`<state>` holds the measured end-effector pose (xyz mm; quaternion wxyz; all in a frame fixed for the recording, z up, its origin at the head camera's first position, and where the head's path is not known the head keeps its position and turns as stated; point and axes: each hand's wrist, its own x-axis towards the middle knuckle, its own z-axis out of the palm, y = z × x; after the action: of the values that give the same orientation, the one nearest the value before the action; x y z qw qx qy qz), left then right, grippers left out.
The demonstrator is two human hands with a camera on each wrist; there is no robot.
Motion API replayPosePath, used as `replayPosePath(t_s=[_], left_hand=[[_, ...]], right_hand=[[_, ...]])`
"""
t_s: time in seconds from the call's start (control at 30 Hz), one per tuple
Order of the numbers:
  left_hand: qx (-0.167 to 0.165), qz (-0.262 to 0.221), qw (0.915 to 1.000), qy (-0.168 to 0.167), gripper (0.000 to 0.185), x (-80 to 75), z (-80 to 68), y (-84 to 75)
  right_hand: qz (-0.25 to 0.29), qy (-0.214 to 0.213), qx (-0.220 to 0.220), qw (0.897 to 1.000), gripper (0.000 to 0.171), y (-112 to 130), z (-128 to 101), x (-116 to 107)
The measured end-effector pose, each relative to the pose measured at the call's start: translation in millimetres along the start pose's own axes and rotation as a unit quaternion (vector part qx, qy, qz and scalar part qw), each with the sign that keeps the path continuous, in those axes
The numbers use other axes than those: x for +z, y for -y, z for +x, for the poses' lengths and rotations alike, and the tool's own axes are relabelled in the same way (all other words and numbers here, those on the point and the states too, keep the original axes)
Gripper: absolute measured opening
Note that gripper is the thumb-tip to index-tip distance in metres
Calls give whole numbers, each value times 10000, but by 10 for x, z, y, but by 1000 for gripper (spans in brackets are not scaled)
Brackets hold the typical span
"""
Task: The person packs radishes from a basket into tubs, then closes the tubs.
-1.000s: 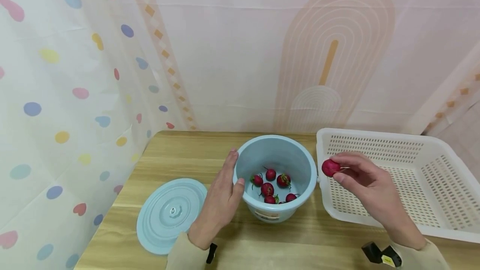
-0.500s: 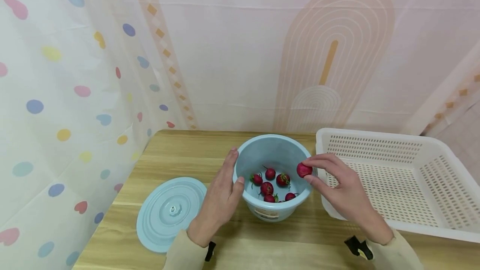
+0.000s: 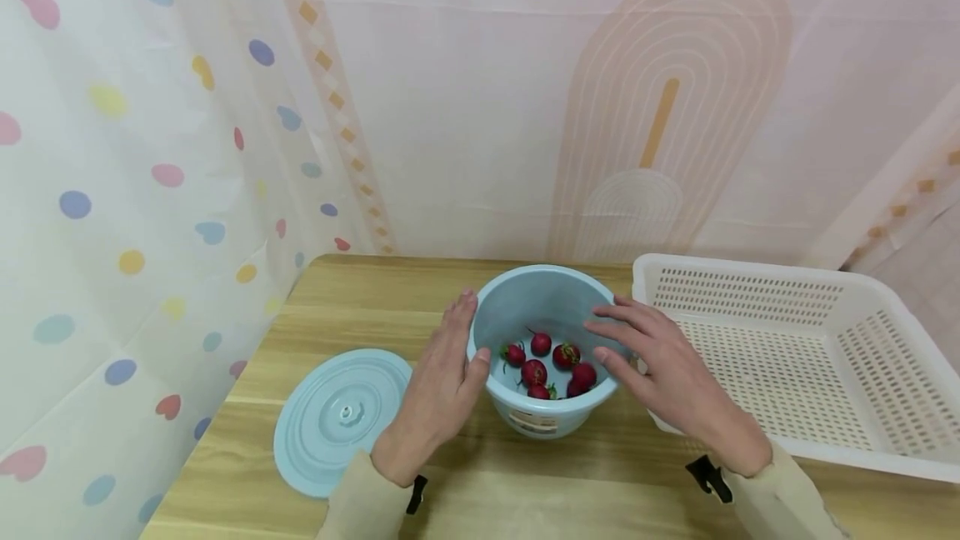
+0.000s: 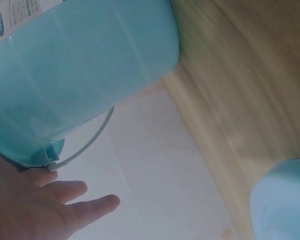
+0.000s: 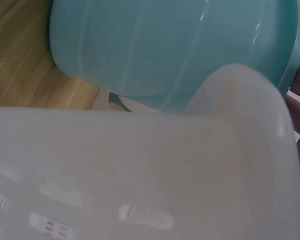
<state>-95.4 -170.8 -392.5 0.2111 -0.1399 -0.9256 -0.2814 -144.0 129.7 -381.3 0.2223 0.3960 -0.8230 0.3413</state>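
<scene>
In the head view, a light blue bucket (image 3: 543, 290) stands upright with several red radishes (image 3: 533, 372) at its bottom, some with green stem ends. My left hand (image 3: 438, 390) lies along the bucket's left rim, fingers straight and thumb over the edge. In the left wrist view its fingertips are close to the bucket's handle joint (image 4: 42, 156). Over the right rim reaches my right hand (image 3: 667, 361), its fingers spread and relaxed with nothing between them. The white basket's corner (image 5: 230, 150) covers much of the right wrist view, where only part of that hand shows.
A round blue lid (image 3: 345, 423) lies left of the bucket on the wooden table (image 3: 390, 298), next to my left forearm. Close to the bucket's right side stands a white slotted plastic basket (image 3: 780, 390). A patterned curtain (image 3: 480, 107) hangs behind the table.
My right hand has carried a radish leftward from over the basket and let it go into the bucket, where it lies at the right front. The left hand stays at the rim.
</scene>
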Motion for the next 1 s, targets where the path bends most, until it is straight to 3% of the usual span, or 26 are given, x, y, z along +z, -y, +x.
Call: replayPosePath(t_s=[0.23,0.43,0.7,1.0], left_hand=[[-236,161,9996,28,75,-91,-24,-30],[-21,323,9995,-20,70,-274,-99,-15],[266,727,9956,-520,64,-594,-304,157],[176,1114,9892,-933,62,-1003,-542,392]], right_hand=[[-56,547,399,9977,42,25,-19,-29],[-3,622,411,9972,47,68,-37,-44],[222,28,152,9996,51,205,-31,-13],[933,-755,-544,9913,58,478,68,143]])
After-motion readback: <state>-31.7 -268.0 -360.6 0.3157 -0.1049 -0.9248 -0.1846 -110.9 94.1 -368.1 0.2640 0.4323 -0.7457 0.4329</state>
